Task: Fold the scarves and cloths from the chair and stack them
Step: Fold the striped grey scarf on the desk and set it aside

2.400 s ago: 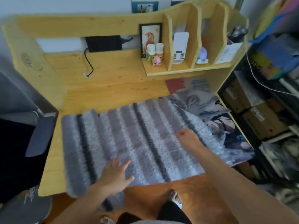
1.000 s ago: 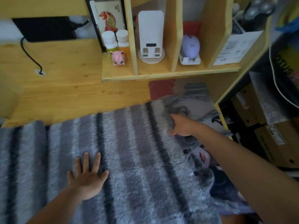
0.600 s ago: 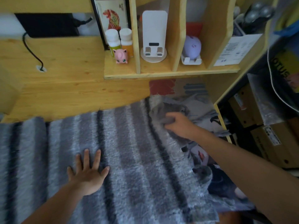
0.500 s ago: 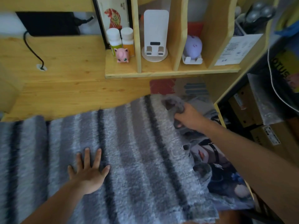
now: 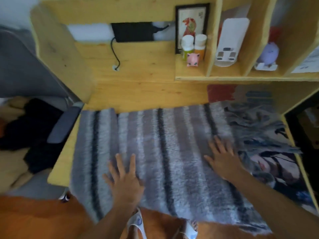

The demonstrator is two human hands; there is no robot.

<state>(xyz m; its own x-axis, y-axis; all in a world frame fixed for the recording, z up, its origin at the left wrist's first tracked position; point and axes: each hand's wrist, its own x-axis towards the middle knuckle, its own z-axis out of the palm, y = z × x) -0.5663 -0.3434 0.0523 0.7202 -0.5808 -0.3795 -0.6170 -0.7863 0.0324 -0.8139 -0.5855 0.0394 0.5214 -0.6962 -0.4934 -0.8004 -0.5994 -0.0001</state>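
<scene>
Scarf (image 5: 165, 152), grey striped, lies spread flat across the desk (image 5: 138, 90), near edge hanging over the front. Left hand (image 5: 123, 176) and right hand (image 5: 221, 157) both press on it, palms flat, fingers spread, gripping nothing. Best to smooth outward toward the fringe (image 5: 255, 128) so the fold lands square.

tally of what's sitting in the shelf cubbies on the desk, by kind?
Framed picture: 1
Bottles, the green bottle and the orange bottle: 2
Pink figurine: 1
White stand: 1
Purple round toy on a white holder: 1
Printed paper: 1
Total: 7
</scene>
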